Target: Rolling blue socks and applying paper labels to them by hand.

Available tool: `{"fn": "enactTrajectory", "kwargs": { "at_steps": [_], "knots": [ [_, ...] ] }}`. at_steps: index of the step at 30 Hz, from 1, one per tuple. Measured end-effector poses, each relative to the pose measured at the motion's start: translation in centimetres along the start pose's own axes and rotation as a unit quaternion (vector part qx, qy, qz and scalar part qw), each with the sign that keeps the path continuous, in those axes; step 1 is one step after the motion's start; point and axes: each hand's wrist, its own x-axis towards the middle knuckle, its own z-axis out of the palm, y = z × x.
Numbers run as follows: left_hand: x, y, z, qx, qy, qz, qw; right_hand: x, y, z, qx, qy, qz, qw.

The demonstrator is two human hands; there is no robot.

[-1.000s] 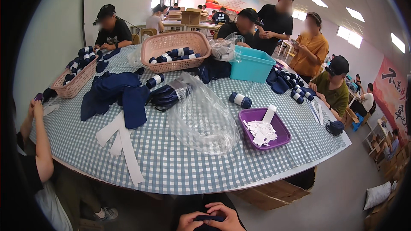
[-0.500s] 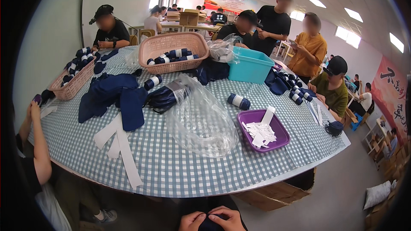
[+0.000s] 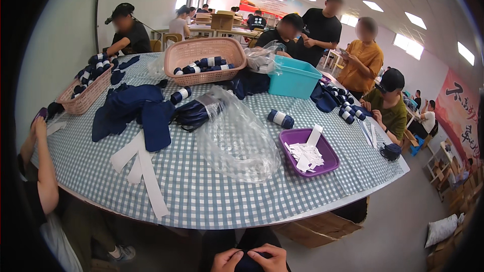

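Observation:
Low at the front, over my lap, my left hand (image 3: 228, 260) and my right hand (image 3: 270, 258) are closed side by side. Both pinch a dark navy piece of cloth (image 3: 245, 264), mostly hidden by the fingers and the lower edge of the view. Thumbs and fingertips meet near its top edge. Beyond the hands is the table with a checked cloth (image 3: 222, 211). Long white paper strips (image 3: 151, 186) lie on its near left part. To the right of them rests a clear plastic bag (image 3: 237, 146) beside a bundle of navy cloth (image 3: 190, 117).
A purple tray (image 3: 330, 163) holds white labels; one banded navy roll (image 3: 280, 119) lies nearby. Pink baskets (image 3: 174, 55) hold more rolls, beside a turquoise bin (image 3: 292, 83). Loose navy fabric (image 3: 123, 111) lies left. Co-workers sit around the table. Below it stands a cardboard box (image 3: 322, 229).
My hands keep their pinch on the navy cloth, with little visible movement. The co-worker at the far left now reaches an arm toward the rolls in the basket. The view has shifted slightly.

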Motion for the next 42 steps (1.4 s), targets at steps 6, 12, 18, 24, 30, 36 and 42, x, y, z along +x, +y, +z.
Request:
{"fn": "enactTrajectory", "kwargs": {
  "at_steps": [6, 12, 18, 24, 30, 36, 42],
  "knots": [
    [-0.1, 1.6, -0.4, -0.036, -0.027, 0.0, 0.999, 0.1, 0.6, 0.5, 0.002, -0.01, 0.0, 1.0],
    [-0.2, 0.8, -0.3, -0.018, -0.018, 0.008, 1.0, 0.1, 0.2, 0.3, -0.041, -0.009, -0.009, 0.999],
    [-0.1, 0.3, -0.3, -0.011, -0.025, 0.001, 1.0, 0.4, -0.5, 0.1, -0.122, -0.027, -0.044, 0.991],
    [-0.2, 0.1, -0.1, -0.011, -0.019, 0.007, 1.0, 0.4, -0.5, -0.4, -0.15, -0.049, -0.055, 0.986],
    [-0.3, 0.4, -0.2, 0.021, -0.025, 0.046, 0.998, -0.2, -1.8, 0.2, -0.103, -0.04, -0.038, 0.993],
    [-0.6, 2.4, 0.5, 0.058, -0.014, 0.089, 0.994, -0.4, -5.0, 0.4, -0.074, -0.014, -0.072, 0.995],
    [-0.8, 2.6, 0.5, 0.074, -0.014, 0.089, 0.993, -0.9, -5.2, 0.0, -0.034, -0.046, 0.012, 0.998]
  ]
}}
